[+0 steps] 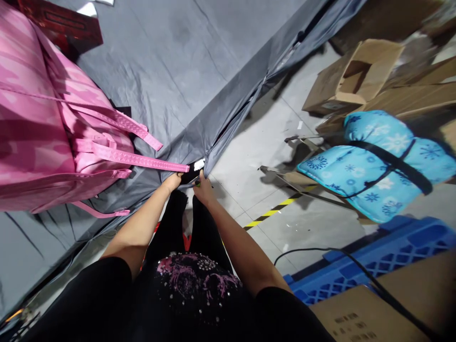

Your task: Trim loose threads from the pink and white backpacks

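Observation:
At the edge of the grey cover, my left hand [173,181] and my right hand [204,190] are closed on opposite sides of a small black piece with a white patch [199,164]. What kind of thing it is does not show clearly. Thumbs lie on top; the other fingers are mostly hidden. A pink camouflage bag [46,123] lies to the left on the grey cover [171,61]. One of its pink straps [142,158] reaches across to the black piece, its end close to my left hand.
Right of the cover's edge is tiled floor with yellow-black tape [274,213]. A blue snowflake-patterned bundle [374,166] bound with black straps rests on a support beside cardboard boxes [352,76]. A blue plastic pallet [384,266] and a black cable [342,251] are lower right. A red box [67,28] is upper left.

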`<state>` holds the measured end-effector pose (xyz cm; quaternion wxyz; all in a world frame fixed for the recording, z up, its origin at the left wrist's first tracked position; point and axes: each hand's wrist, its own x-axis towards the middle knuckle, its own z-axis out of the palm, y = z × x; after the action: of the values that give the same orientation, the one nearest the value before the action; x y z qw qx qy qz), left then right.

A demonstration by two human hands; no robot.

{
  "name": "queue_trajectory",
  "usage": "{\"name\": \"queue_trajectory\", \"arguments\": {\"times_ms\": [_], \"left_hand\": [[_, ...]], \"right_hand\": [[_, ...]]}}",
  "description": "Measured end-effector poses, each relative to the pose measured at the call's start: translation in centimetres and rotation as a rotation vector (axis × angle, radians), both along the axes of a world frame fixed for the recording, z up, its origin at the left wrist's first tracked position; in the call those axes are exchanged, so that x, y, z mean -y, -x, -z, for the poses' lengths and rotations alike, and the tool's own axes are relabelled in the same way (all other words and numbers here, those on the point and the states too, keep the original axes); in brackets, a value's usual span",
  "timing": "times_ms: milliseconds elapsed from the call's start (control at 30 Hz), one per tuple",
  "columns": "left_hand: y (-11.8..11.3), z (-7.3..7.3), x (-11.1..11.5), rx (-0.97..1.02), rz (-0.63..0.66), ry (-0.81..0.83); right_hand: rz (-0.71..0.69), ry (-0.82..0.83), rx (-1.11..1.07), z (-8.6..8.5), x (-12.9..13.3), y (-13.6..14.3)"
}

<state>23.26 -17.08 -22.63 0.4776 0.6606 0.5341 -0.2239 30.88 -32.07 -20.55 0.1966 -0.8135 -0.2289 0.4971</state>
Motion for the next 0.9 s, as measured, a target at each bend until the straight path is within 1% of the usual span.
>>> {"name": "queue_trajectory", "arguments": {"times_ms": [100, 167, 233, 300, 367, 433, 600, 733, 833, 900], "left_hand": [[-0.2, -1.2, 0.1, 0.017, 0.111, -0.01], [-0.4, -2.1, 0.2, 0.053, 0.181, 0.002], [-0.6, -3.0, 0.4, 0.123, 0.258, 0.024], [-0.7, -3.7, 0.5, 0.187, 0.328, 0.034], [-0.7, -4.3, 0.5, 0.203, 0.378, 0.023], [-0.7, -4.6, 0.4, 0.175, 0.406, 0.0], [-0.9, -5.0, 0.1, 0.102, 0.404, -0.041], [-1.1, -5.2, 0.0, 0.087, 0.349, -0.075], [-1.3, -4.7, -0.1, 0.106, 0.269, -0.088], [-1.5, -3.9, -0.3, 0.117, 0.182, -0.1]], "right_hand": [[-0.089, 0.025, 0.031, -1.0, 0.1, -0.2], [-0.139, 0.04, 0.043, -1.9, -0.4, -0.8], [-0.138, 0.077, 0.011, -2.7, -1.0, -1.7], [-0.104, 0.128, -0.036, -3.1, -1.5, -2.4], [-0.079, 0.155, -0.046, -3.1, -1.7, -2.6], [-0.08, 0.148, -0.018, -3.0, -1.6, -2.4], [-0.173, 0.126, 0.06, -2.5, -1.0, -1.5], [-0.216, 0.135, 0.039, -2.0, -1.3, -1.9], [-0.182, 0.119, -0.002, -1.8, -1.2, -2.0], [-0.133, 0.123, 0.013, -1.8, -0.8, -1.6]]}}
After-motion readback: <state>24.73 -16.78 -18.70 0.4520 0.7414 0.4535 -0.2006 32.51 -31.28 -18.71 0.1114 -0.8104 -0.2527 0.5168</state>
